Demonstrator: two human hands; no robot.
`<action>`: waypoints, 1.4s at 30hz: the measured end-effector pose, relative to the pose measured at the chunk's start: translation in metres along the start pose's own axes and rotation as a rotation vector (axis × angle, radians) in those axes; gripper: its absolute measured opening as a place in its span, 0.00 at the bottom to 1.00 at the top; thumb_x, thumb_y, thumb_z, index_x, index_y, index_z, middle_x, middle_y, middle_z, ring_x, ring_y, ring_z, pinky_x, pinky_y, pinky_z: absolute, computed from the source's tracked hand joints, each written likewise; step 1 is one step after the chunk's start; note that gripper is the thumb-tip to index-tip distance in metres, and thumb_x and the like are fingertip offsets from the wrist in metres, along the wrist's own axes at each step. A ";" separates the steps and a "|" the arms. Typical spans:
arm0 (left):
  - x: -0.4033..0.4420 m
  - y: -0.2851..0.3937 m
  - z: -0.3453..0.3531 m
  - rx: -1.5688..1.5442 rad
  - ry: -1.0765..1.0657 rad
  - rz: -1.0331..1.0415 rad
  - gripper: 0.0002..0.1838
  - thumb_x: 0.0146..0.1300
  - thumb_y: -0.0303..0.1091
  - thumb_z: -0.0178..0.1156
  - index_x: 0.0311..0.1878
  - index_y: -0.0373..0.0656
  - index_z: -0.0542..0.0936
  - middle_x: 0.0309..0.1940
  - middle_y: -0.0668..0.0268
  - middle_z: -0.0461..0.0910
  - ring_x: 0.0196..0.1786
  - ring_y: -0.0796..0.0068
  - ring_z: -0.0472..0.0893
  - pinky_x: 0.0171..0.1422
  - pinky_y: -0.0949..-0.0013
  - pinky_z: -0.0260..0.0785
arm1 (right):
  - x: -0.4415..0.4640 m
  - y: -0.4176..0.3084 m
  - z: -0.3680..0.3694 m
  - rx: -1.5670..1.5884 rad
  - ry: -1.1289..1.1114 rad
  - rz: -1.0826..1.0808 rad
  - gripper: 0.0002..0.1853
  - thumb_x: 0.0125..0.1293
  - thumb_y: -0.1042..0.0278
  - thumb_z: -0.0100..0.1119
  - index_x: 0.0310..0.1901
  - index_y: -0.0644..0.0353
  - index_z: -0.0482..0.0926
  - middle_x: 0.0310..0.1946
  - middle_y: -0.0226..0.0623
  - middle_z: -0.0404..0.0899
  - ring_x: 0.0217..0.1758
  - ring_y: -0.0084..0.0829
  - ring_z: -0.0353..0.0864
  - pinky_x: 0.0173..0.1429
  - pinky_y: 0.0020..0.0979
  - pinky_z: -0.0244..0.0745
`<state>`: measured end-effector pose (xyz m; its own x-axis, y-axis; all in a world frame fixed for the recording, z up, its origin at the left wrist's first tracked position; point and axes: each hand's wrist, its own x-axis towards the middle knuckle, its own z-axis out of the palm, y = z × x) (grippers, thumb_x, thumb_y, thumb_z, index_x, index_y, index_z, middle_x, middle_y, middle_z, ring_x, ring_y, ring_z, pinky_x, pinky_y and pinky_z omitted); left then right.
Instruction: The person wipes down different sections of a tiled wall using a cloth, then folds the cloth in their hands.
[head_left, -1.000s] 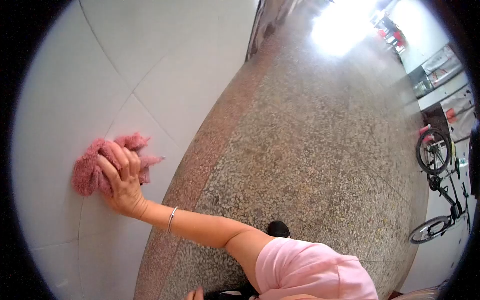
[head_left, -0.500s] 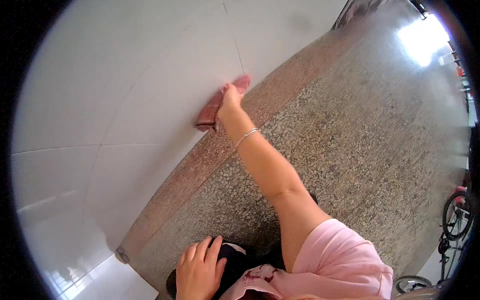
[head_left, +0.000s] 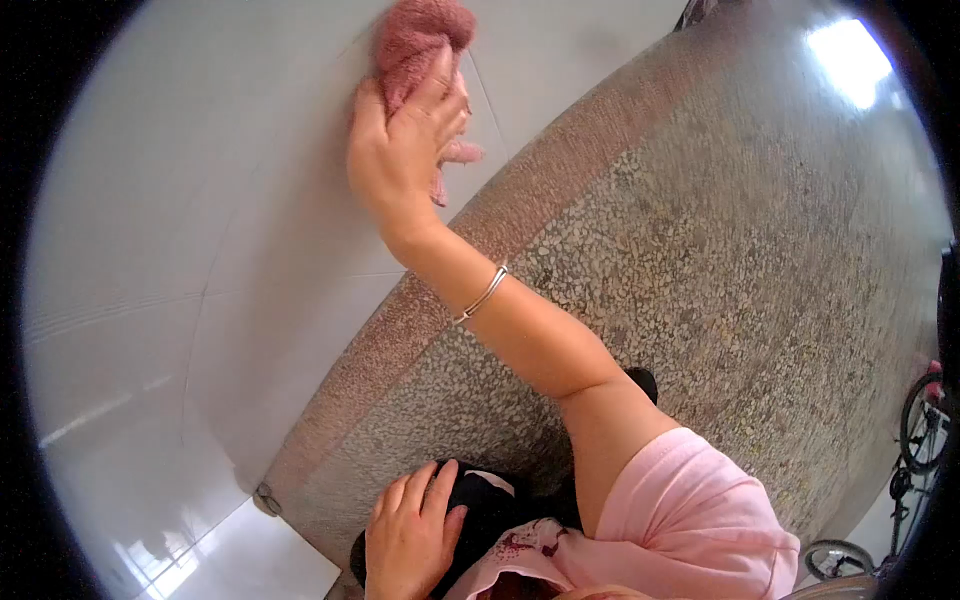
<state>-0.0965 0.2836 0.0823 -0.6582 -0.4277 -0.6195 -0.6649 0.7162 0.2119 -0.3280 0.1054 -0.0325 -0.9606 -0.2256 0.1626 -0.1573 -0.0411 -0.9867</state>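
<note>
My right hand point(head_left: 408, 150) reaches far forward with a pink cloth point(head_left: 412, 40) gripped in it. The cloth bunches up beyond the fingers, and a loose end hangs out by the palm. Hand and cloth are against the white tiled surface point(head_left: 250, 200). A silver bangle point(head_left: 484, 296) circles the right wrist. At the bottom, my left hand point(head_left: 412, 530) lies with its fingers stretched over a dark-clothed knee point(head_left: 478, 500), holding nothing.
A speckled terrazzo floor point(head_left: 700, 280) with a reddish border point(head_left: 390, 320) meets the white tiles. Part of a dark shoe point(head_left: 643, 384) shows under my right arm. A bicycle point(head_left: 922, 425) stands at the far right. Bright light reflects off the floor at upper right.
My right hand has swept the pink cloth up and to the left over the tiles, and the cloth is now more bunched. My left hand stays on the knee.
</note>
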 end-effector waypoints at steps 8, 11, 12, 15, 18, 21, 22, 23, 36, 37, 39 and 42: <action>0.006 -0.003 -0.001 0.017 -0.061 -0.028 0.26 0.60 0.36 0.61 0.62 0.44 0.71 0.57 0.58 0.74 0.58 0.54 0.72 0.61 0.55 0.64 | -0.003 0.007 0.007 0.009 0.062 -0.035 0.40 0.61 0.63 0.56 0.71 0.63 0.47 0.66 0.63 0.48 0.68 0.63 0.49 0.72 0.59 0.40; 0.006 -0.001 -0.002 -0.002 -0.051 -0.058 0.26 0.60 0.36 0.61 0.62 0.44 0.71 0.58 0.58 0.74 0.59 0.54 0.72 0.62 0.55 0.64 | -0.007 0.006 0.005 -0.037 0.064 -0.098 0.38 0.62 0.64 0.56 0.70 0.62 0.50 0.66 0.59 0.49 0.67 0.59 0.50 0.70 0.59 0.43; 0.008 -0.002 -0.002 0.011 -0.055 -0.038 0.26 0.60 0.36 0.61 0.62 0.45 0.71 0.57 0.59 0.74 0.58 0.54 0.72 0.62 0.55 0.64 | -0.009 0.004 0.005 -0.071 0.075 -0.146 0.35 0.64 0.65 0.56 0.70 0.61 0.53 0.66 0.55 0.50 0.66 0.55 0.51 0.68 0.58 0.45; 0.012 -0.002 -0.004 0.025 -0.050 -0.016 0.26 0.60 0.37 0.61 0.62 0.46 0.71 0.57 0.59 0.74 0.58 0.54 0.73 0.61 0.56 0.65 | -0.027 0.002 0.004 -0.078 -0.083 -0.419 0.31 0.58 0.65 0.59 0.65 0.53 0.63 0.67 0.50 0.54 0.66 0.53 0.53 0.67 0.55 0.49; 0.020 0.000 -0.005 0.019 -0.046 0.000 0.26 0.59 0.37 0.62 0.62 0.46 0.71 0.56 0.59 0.74 0.58 0.55 0.73 0.61 0.56 0.66 | -0.056 -0.004 0.004 -0.128 -0.302 -0.619 0.27 0.56 0.62 0.61 0.60 0.40 0.72 0.68 0.41 0.56 0.65 0.46 0.55 0.66 0.50 0.50; 0.022 0.000 -0.002 0.018 -0.018 0.035 0.26 0.59 0.36 0.62 0.61 0.46 0.72 0.56 0.60 0.74 0.57 0.56 0.73 0.61 0.57 0.66 | -0.064 -0.007 0.012 -0.124 -0.157 -0.731 0.25 0.56 0.54 0.60 0.58 0.29 0.72 0.70 0.34 0.56 0.63 0.41 0.57 0.67 0.48 0.48; 0.022 0.000 -0.001 0.009 0.011 0.069 0.26 0.59 0.36 0.62 0.61 0.45 0.72 0.56 0.59 0.74 0.57 0.56 0.73 0.61 0.57 0.67 | -0.058 -0.004 0.011 -0.127 -0.152 -0.780 0.26 0.55 0.56 0.63 0.58 0.31 0.73 0.70 0.33 0.56 0.63 0.39 0.55 0.67 0.45 0.48; 0.022 0.000 0.000 0.018 0.018 0.061 0.26 0.59 0.36 0.62 0.61 0.45 0.72 0.56 0.59 0.74 0.57 0.56 0.73 0.61 0.57 0.67 | -0.052 0.001 0.010 -0.131 -0.146 -0.830 0.27 0.53 0.58 0.66 0.58 0.32 0.74 0.70 0.32 0.56 0.64 0.38 0.54 0.67 0.42 0.48; 0.005 -0.014 0.009 -0.032 -0.005 -0.013 0.26 0.59 0.36 0.62 0.61 0.44 0.72 0.57 0.59 0.74 0.58 0.55 0.73 0.62 0.56 0.66 | 0.054 0.030 -0.016 0.022 0.141 -0.214 0.35 0.61 0.65 0.57 0.68 0.60 0.56 0.61 0.57 0.61 0.63 0.56 0.59 0.72 0.51 0.47; 0.005 -0.013 0.008 -0.037 -0.015 -0.032 0.26 0.59 0.36 0.62 0.61 0.44 0.72 0.57 0.59 0.74 0.58 0.55 0.73 0.62 0.56 0.66 | 0.050 0.030 -0.016 0.020 0.140 -0.218 0.35 0.61 0.65 0.57 0.68 0.60 0.56 0.61 0.57 0.61 0.63 0.56 0.59 0.72 0.51 0.47; 0.003 -0.012 0.009 -0.045 -0.025 -0.051 0.26 0.59 0.36 0.62 0.61 0.44 0.72 0.57 0.59 0.74 0.58 0.55 0.73 0.62 0.56 0.66 | 0.041 0.027 -0.011 -0.151 0.245 -0.384 0.31 0.61 0.66 0.56 0.66 0.61 0.61 0.59 0.56 0.65 0.62 0.55 0.61 0.70 0.51 0.50; 0.004 -0.012 0.008 -0.017 0.030 0.042 0.26 0.59 0.37 0.62 0.61 0.44 0.71 0.56 0.59 0.74 0.58 0.55 0.73 0.62 0.56 0.66 | 0.018 -0.023 -0.028 -0.454 -0.081 -0.504 0.26 0.61 0.69 0.56 0.62 0.63 0.67 0.58 0.52 0.68 0.62 0.52 0.64 0.68 0.51 0.54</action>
<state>-0.0881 0.2777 0.0713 -0.6956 -0.4138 -0.5872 -0.6423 0.7245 0.2502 -0.3482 0.1297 -0.0066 -0.7271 -0.3592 0.5851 -0.6788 0.2483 -0.6911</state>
